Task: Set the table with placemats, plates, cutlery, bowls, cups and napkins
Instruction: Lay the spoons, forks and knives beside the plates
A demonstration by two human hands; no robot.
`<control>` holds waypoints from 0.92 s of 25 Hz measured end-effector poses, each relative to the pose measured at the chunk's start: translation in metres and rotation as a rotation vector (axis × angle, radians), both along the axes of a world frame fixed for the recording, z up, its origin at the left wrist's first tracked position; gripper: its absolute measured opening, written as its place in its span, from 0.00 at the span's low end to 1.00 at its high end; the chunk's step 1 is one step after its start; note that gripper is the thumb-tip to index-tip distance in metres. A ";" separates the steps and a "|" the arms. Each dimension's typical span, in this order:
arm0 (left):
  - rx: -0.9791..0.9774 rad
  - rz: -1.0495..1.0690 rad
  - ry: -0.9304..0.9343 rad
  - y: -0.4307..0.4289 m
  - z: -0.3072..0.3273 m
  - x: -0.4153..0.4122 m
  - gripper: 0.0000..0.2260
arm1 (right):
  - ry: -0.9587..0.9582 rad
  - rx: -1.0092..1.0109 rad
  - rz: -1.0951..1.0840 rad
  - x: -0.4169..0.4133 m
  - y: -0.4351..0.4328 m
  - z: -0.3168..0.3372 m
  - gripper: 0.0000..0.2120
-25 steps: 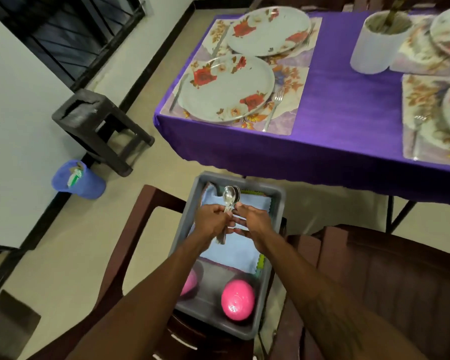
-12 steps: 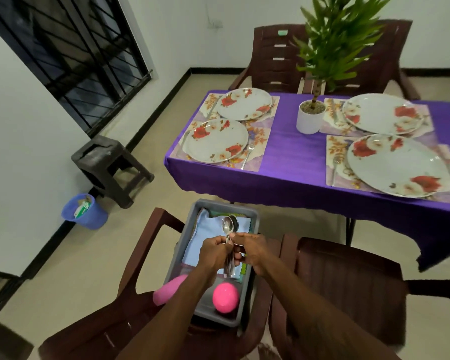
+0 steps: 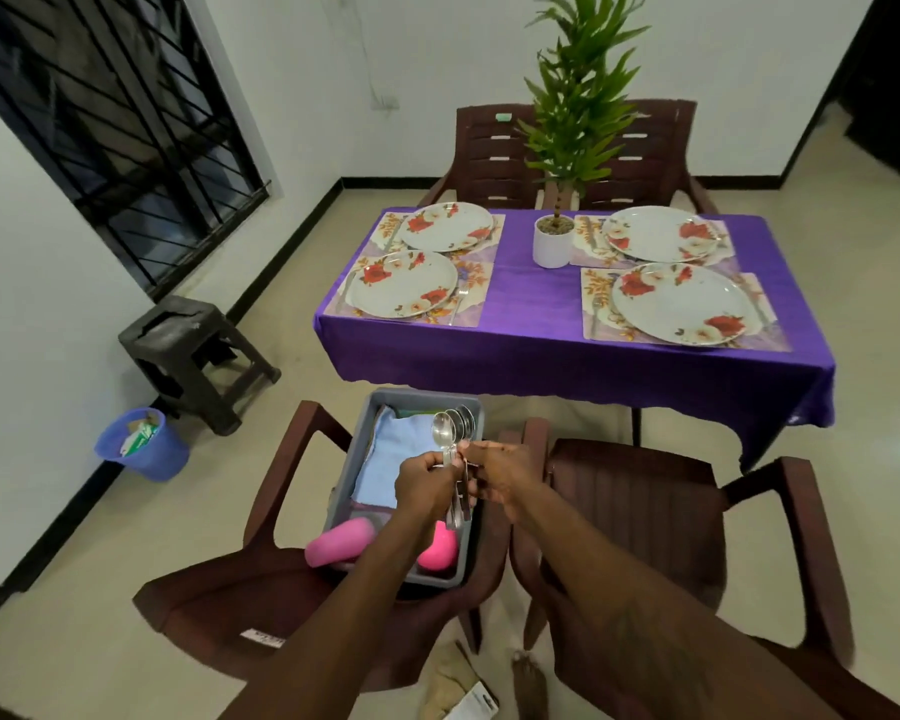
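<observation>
Left hand [image 3: 427, 485] and right hand [image 3: 495, 475] together grip a bundle of shiny metal spoons [image 3: 445, 431], whose bowls fan out just above the knuckles. A grey plastic tub [image 3: 417, 397] sits beneath both hands.

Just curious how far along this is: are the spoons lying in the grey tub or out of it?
Out. Left hand and right hand grip the spoons by their handles, bowls up, above the grey tub.
</observation>
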State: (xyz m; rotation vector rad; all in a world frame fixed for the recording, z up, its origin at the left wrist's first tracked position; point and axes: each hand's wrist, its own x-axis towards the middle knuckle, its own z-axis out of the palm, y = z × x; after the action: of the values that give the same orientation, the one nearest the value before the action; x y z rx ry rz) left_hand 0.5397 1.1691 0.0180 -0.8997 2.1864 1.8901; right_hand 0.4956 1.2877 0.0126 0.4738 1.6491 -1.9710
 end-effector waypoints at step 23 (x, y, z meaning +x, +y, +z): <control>0.029 0.070 0.094 0.202 0.042 -0.040 0.05 | 0.064 0.095 -0.095 -0.047 0.210 0.021 0.08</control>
State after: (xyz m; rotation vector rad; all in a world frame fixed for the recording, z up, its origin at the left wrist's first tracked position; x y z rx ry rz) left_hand 0.5000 1.3713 0.0599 -0.9114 2.2013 2.0298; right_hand 0.4483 1.4977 0.0334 0.5389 1.7969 -2.0013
